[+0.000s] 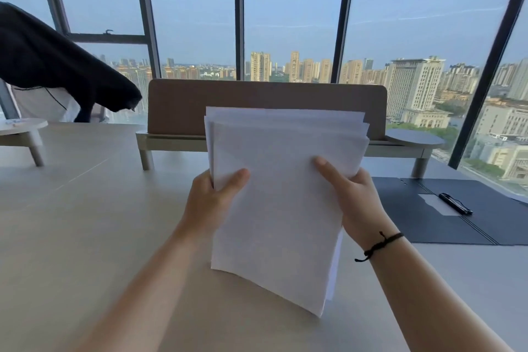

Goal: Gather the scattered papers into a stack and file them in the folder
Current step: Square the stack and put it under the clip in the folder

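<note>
Hands (pixel 213 203) hiding paper stack (pixel 283 203) edges

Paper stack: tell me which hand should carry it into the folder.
Right hand, probably: the open folder lies on that side of the table, while the left hand grips the paper stack on its far edge.

White papers (pixel 280 194) stacked upright; folder (pixel 445 220) open flat.

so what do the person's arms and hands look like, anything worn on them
Both forearms are bare, with no sleeves in view and no gloves. The left hand has no ring, watch or band that shows. The right hand has a thin black cord bracelet around the wrist, knotted, with short loose ends sticking out. Fingernails that show are short and unpainted.
</note>
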A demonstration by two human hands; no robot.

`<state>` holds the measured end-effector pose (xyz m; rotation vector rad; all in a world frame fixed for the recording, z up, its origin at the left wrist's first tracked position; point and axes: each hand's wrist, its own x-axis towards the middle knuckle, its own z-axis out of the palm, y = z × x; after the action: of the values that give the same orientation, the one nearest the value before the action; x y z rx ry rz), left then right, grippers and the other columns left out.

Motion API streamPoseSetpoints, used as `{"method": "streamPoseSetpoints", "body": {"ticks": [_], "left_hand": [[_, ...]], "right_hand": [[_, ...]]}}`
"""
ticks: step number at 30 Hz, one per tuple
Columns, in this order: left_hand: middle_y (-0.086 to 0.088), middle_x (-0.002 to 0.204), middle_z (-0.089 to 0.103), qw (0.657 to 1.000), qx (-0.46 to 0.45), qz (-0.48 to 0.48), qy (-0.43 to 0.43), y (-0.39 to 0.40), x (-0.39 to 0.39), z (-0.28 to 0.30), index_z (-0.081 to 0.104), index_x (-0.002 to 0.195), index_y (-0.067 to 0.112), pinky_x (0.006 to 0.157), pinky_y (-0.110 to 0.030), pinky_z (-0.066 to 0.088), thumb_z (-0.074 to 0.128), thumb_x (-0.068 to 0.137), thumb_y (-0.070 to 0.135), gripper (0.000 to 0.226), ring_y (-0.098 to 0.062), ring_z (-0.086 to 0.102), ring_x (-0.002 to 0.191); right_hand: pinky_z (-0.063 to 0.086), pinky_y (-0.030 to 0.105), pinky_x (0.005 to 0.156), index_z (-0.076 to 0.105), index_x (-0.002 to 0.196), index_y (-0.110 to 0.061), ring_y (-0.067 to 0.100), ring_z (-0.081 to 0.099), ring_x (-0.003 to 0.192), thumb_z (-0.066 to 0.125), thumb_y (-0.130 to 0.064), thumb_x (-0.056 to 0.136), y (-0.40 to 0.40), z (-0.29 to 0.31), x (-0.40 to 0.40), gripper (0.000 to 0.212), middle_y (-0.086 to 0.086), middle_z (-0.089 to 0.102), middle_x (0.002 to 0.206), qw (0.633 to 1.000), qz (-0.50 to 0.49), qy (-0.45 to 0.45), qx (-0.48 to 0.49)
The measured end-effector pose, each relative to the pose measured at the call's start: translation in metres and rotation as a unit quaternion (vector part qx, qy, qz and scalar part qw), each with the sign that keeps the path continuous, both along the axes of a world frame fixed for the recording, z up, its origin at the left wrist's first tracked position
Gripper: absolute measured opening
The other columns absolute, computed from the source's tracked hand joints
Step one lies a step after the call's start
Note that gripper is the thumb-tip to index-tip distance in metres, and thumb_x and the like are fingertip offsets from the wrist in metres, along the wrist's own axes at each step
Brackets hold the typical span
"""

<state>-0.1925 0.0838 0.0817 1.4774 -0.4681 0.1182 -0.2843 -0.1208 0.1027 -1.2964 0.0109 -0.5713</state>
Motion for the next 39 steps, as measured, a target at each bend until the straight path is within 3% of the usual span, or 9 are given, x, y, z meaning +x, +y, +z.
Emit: {"method": "streamPoseSetpoints", "body": {"ticks": [3,7,15,20,25,27,30,34,39], "left_hand": [[-0.007,0.096,0.080,0.999,-0.036,0.010,0.008,-0.002,0.002,0.015,0.082,0.088,0.021,0.091,-0.058,0.055,0.078,0.072,0.048,0.031,-0.028,0.075,0.094],[-0.005,0.101,0.079,0.997,-0.077,-0.014,0.004,0.001,0.004,0.030,0.082,0.089,0.029,0.095,-0.055,0.055,0.077,0.071,0.049,0.028,-0.026,0.075,0.099],[-0.001,0.101,0.079,0.997,-0.025,-0.067,-0.004,0.004,-0.005,0.021,0.080,0.093,0.031,0.092,-0.053,0.056,0.075,0.076,0.040,0.021,-0.023,0.075,0.096],[0.002,0.092,0.079,0.996,-0.036,-0.085,-0.016,0.003,-0.003,0.036,0.081,0.085,0.035,0.082,-0.042,0.060,0.074,0.079,0.031,0.010,-0.019,0.076,0.088],[0.000,0.092,0.080,0.996,-0.033,-0.087,0.015,-0.012,-0.008,0.040,0.082,0.084,0.029,0.084,-0.043,0.060,0.075,0.085,0.023,0.009,-0.021,0.076,0.089],[0.000,0.094,0.080,0.995,-0.030,-0.086,0.035,-0.012,-0.007,0.043,0.080,0.090,0.023,0.079,-0.040,0.060,0.069,0.091,0.022,0.011,-0.020,0.077,0.089],[-0.003,0.100,0.079,0.987,-0.053,-0.140,0.065,-0.006,-0.007,0.047,0.075,0.105,0.019,0.075,-0.036,0.060,0.062,0.096,0.018,0.016,-0.027,0.075,0.095],[0.000,0.121,0.073,0.959,-0.080,-0.271,0.037,0.003,-0.007,0.058,0.064,0.126,0.036,0.090,-0.042,0.058,0.056,0.093,0.016,0.040,-0.024,0.071,0.104],[-0.003,0.113,0.071,0.956,-0.091,-0.277,0.015,0.009,0.001,0.057,0.066,0.116,0.033,0.085,-0.043,0.059,0.060,0.086,0.014,0.036,-0.027,0.069,0.099]], "right_hand": [[0.060,0.031,0.069,0.079,0.089,-0.017,0.020,0.077,0.088,0.074,-0.025,0.086,0.002,0.018,0.002,0.010,0.001,0.081,0.094,0.999,-0.013,-0.021,-0.033],[0.059,0.028,0.067,0.077,0.089,-0.018,0.016,0.077,0.085,0.072,-0.026,0.087,0.001,0.041,0.001,0.009,-0.003,0.080,0.091,0.995,-0.015,-0.066,-0.074],[0.059,0.033,0.074,0.073,0.105,-0.015,0.019,0.076,0.092,0.080,-0.041,0.068,-0.004,0.024,-0.002,0.045,0.000,0.079,0.100,0.994,-0.020,-0.053,-0.089],[0.058,0.029,0.066,0.070,0.112,-0.020,0.013,0.073,0.082,0.079,-0.037,0.076,-0.011,0.034,-0.002,0.041,-0.002,0.075,0.094,0.993,-0.056,-0.063,-0.087],[0.059,0.034,0.069,0.075,0.094,-0.015,0.019,0.076,0.081,0.073,-0.016,0.087,-0.002,0.028,0.003,0.007,0.002,0.079,0.088,0.997,-0.009,-0.040,-0.069],[0.059,0.038,0.072,0.076,0.096,-0.017,0.020,0.076,0.083,0.069,-0.010,0.090,-0.005,0.028,0.003,0.012,0.003,0.079,0.091,0.998,-0.001,-0.034,-0.056],[0.060,0.041,0.083,0.072,0.118,-0.027,0.023,0.073,0.094,0.061,-0.005,0.094,-0.012,0.032,0.000,0.034,0.004,0.077,0.109,0.997,0.054,-0.045,-0.044],[0.058,0.043,0.089,0.070,0.120,-0.033,0.023,0.070,0.096,0.056,-0.001,0.095,-0.013,0.036,-0.001,0.043,0.001,0.075,0.109,0.991,0.103,-0.065,-0.047],[0.055,0.043,0.081,0.066,0.110,-0.030,0.029,0.062,0.094,0.058,-0.003,0.091,-0.015,0.034,-0.003,0.034,0.005,0.065,0.110,0.988,0.134,-0.066,-0.049]]}}
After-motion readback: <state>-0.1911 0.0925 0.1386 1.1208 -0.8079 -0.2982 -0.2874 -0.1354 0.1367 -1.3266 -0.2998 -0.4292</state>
